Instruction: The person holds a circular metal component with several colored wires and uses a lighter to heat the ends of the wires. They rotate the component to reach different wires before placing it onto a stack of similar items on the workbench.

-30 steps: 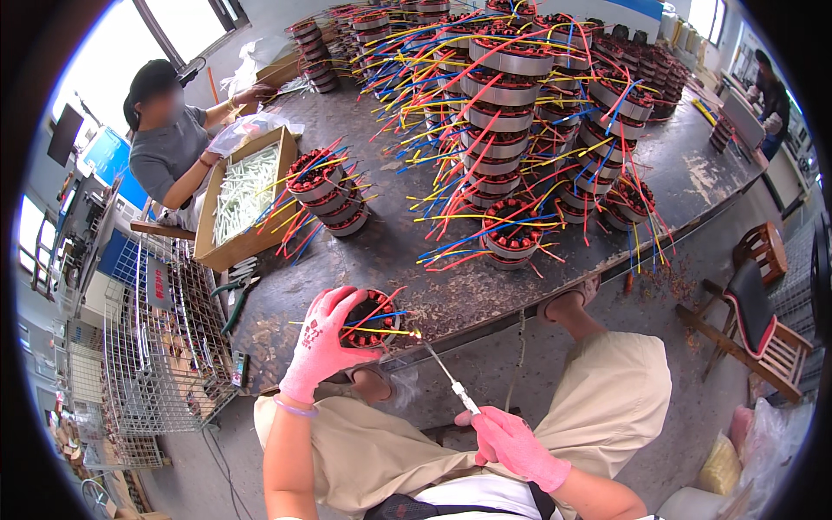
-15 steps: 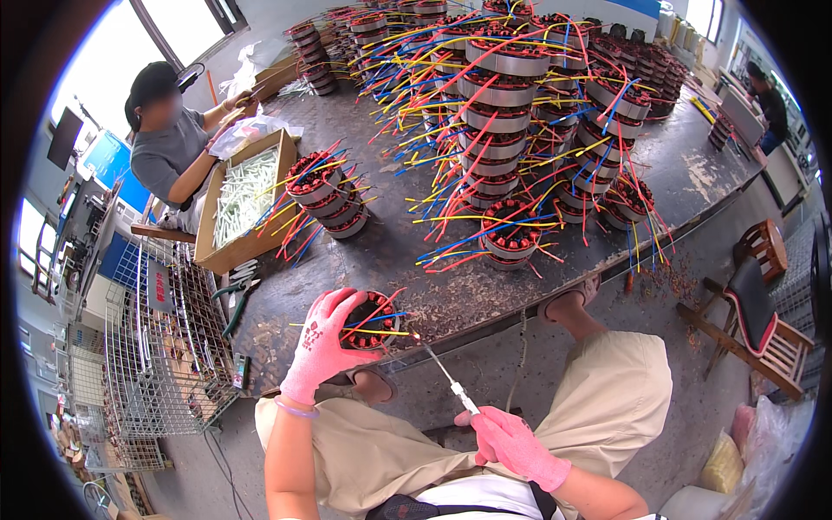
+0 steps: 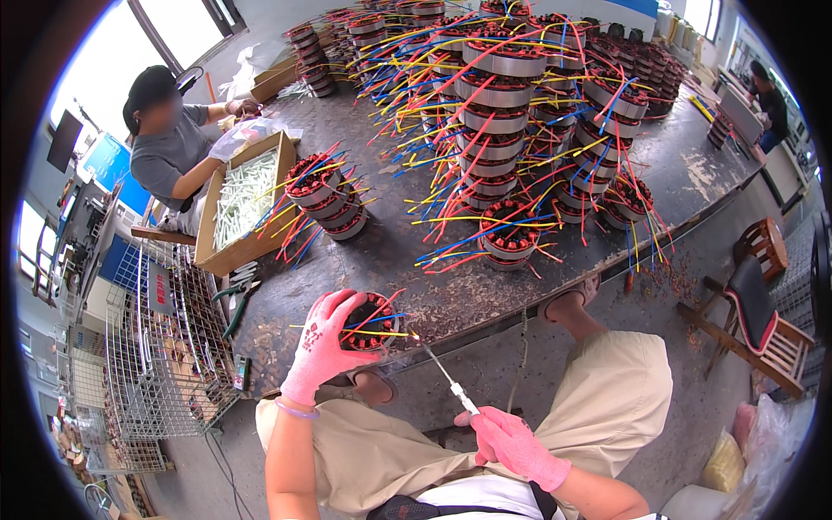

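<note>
At the edge of the worn desk (image 3: 399, 256), your left grip (image 3: 325, 342) is clamped on the wound ring (image 3: 374, 314), your right grip (image 3: 513, 442) around the slim tool (image 3: 463, 397). Beyond it, the glow (image 3: 414, 335) became smaller; heating perhaps weakens.

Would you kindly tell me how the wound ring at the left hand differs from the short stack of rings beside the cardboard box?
The wound ring is single; the short stack is several rings high. The left hand grips the wound ring, while no hand touches the short stack. The wound ring shows a few wires; the short stack bristles with many. Both have red, yellow and blue wires.
</note>
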`<state>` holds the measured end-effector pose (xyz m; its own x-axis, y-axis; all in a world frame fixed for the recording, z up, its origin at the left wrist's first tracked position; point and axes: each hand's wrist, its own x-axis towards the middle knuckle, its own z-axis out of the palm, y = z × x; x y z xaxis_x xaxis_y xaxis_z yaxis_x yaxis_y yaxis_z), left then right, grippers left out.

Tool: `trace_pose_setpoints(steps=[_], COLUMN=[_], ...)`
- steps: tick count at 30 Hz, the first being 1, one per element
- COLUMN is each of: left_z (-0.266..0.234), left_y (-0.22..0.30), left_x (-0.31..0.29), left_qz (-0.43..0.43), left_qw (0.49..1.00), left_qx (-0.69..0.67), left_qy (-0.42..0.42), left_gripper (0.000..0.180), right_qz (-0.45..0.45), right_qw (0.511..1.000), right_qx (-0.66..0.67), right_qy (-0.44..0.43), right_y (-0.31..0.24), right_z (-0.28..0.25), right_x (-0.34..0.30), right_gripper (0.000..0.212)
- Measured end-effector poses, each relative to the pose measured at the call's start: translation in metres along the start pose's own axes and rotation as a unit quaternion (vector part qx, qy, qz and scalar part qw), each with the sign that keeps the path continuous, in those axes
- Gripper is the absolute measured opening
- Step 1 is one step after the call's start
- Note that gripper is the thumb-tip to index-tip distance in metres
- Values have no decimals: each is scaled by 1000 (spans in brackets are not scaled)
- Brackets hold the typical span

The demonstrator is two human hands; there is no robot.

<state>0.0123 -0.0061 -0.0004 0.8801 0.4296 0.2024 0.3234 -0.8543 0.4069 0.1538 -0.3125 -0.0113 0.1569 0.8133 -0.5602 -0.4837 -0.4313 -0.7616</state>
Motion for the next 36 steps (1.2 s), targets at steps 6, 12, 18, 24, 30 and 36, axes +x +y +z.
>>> trace_pose_setpoints(steps=[6,12,18,24,30,36], left_z=[1,2,-5,-10,-6,-6], left_y=[-1,-4,0,6,0,0], left_x=[0,-3,-1,2,-1,0], left_qz=[0,0,-7,41,35,13], left_qw=[1000,1000,1000,996,998,999], left_qx=[1,2,12,64,47,28], left_qy=[0,3,-27,-36,-24,-38], left_gripper=[94,97,96,90,92,99], right_qz=[-7,0,-1,10,6,0], right_qw=[1000,1000,1000,999,1000,1000], right_qx=[-10,-17,20,43,10,16], right_qy=[0,0,13,2,4,7], right_y=[-1,-6,2,4,-2,2], right_z=[0,0,-1,-1,1,2], right_x=[-1,-1,1,1,1,6], right_gripper=[38,38,36,37,37,37])
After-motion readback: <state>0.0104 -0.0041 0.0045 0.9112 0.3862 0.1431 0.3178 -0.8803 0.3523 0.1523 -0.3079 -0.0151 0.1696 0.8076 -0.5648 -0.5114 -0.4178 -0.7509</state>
